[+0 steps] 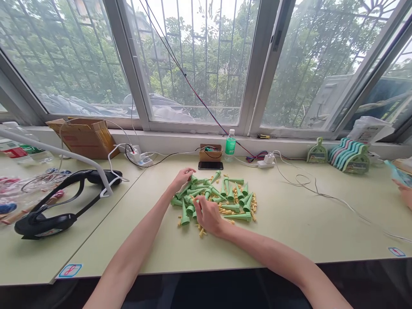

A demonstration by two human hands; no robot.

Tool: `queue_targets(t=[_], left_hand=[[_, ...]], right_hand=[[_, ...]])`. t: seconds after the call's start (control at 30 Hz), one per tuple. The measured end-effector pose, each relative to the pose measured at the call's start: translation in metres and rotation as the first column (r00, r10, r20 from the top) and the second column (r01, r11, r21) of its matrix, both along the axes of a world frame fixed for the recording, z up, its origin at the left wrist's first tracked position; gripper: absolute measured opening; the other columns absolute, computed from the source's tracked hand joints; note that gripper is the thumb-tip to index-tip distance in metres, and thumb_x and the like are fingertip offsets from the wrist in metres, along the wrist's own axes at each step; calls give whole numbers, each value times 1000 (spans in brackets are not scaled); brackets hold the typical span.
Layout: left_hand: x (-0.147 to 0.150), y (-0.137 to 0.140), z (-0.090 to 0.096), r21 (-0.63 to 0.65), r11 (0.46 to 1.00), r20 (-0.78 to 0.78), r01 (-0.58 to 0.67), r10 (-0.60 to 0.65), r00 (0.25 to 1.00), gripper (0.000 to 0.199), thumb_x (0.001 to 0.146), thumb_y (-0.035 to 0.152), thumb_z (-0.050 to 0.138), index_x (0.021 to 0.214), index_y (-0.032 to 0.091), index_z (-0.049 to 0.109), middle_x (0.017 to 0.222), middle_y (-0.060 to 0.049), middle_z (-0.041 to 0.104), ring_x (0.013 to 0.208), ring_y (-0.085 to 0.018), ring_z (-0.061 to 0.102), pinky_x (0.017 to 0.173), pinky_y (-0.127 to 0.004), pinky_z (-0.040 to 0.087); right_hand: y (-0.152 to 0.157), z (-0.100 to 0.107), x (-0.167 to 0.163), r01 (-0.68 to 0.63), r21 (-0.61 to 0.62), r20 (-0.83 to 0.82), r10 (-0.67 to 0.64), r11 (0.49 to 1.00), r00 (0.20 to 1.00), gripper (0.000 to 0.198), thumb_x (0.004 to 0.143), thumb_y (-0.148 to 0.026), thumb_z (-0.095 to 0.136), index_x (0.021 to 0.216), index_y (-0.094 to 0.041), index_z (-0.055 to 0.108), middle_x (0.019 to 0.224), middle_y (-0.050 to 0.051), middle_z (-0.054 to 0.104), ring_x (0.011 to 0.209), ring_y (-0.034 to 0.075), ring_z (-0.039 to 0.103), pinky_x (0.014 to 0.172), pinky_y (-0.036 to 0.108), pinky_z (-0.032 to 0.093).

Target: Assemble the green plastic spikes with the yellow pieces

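A heap of green plastic cone-shaped spikes [184, 216], with short yellow plastic pieces [202, 232] among them, lies in front of me. At the heap's far left edge is my left hand [184, 178], its fingers curled closed on a green spike; the palm hides part of the grip. My right hand [208, 214] is over the near middle of the heap, thumb and fingers pinched at a small yellow piece [193, 199]. More yellow pieces [254, 206] lie along the right edge, beside and under the spikes.
Behind the heap are a black phone [210, 165], a small cardboard box [210, 153] and a green-labelled bottle [230, 145]. A black headset [48, 223] lies left. White cables [317, 192] and green hangers [349, 156] lie right. Another person's hand [404, 193] shows at the right edge.
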State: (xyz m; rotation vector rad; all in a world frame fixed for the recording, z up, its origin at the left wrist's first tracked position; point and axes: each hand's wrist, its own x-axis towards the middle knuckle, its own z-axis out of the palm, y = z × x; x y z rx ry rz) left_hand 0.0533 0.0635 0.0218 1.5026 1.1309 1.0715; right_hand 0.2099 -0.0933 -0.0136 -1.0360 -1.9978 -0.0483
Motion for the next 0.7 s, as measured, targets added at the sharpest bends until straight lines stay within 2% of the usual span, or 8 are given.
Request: queue_targets(t=[0.23,0.43,0.7], left_hand=[[-2,2,-3,-16,998,21,64,-64,998,36,72,44,67,92,14,67,58,0,59,55,-14,58,55,-25,43],[0,5,0,-36,994,32,107,-106,994,37,72,45,68,93,14,66,62,-3,64,59,-16,62,56,-25,45],[-1,4,0,-60,990,37,124,-122,992,39,72,46,68,95,14,65,63,-3,65,60,-17,63,56,-25,46]], right_hand=[[11,-1,-15,-1,4,2,1,1000,1000,20,101,-24,31,104,-14,49,65,0,59,54,13,55,52,23,29],[16,-1,-23,4,55,-28,-2,999,1000,19,100,-23,33,102,-14,50,66,2,59,56,15,54,52,25,32],[0,13,-11,-36,114,-128,51,993,991,14,97,-21,39,93,-17,51,69,3,56,69,18,51,66,28,41]])
